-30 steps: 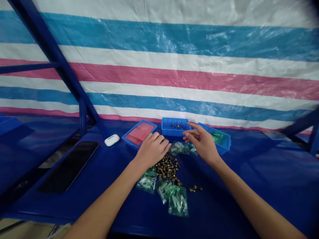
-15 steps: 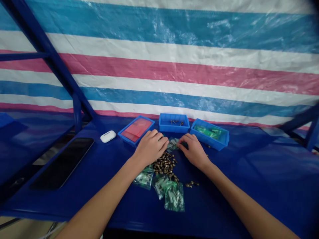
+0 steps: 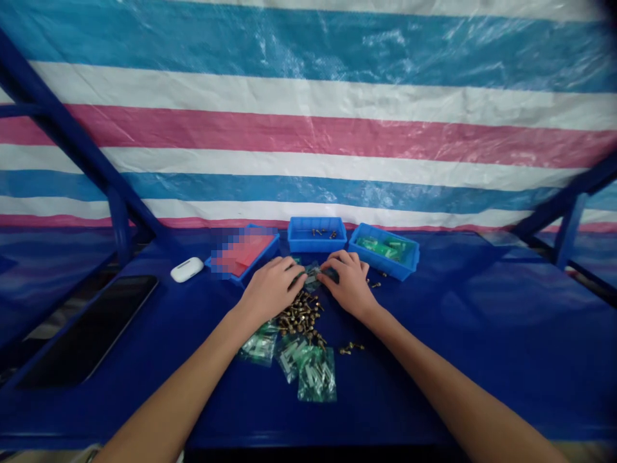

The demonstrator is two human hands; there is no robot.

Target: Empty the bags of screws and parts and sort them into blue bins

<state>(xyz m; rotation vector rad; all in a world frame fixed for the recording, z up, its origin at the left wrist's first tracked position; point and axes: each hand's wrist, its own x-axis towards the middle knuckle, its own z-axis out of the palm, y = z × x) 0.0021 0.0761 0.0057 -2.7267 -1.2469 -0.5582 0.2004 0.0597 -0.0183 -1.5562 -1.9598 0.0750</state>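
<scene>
Between my two hands lies a small clear plastic bag (image 3: 312,278) with pale pieces inside, just beyond a pile of brass-coloured screws (image 3: 299,316). My left hand (image 3: 272,284) has its fingers curled at the bag's left side; its fingertips are partly hidden. At the right side, my right hand (image 3: 349,283) pinches the bag between thumb and fingers. Nearer to me, beside the pile, rest filled bags: a left one (image 3: 260,345), a middle one (image 3: 290,355) and a front one (image 3: 317,378), all greenish with pale strips.
Along the back stand a blue bin of red sheets (image 3: 276,247), a blue bin with a few screws (image 3: 317,245) and a blue bin of green packets (image 3: 409,262). A white earbud case (image 3: 187,269) and a black phone (image 3: 91,331) lie left. Loose screws (image 3: 351,348) lie right.
The view has swung slightly right, so everything sits further left in it. My right hand has come closer to my left hand over the bag, its fingers more curled.
</scene>
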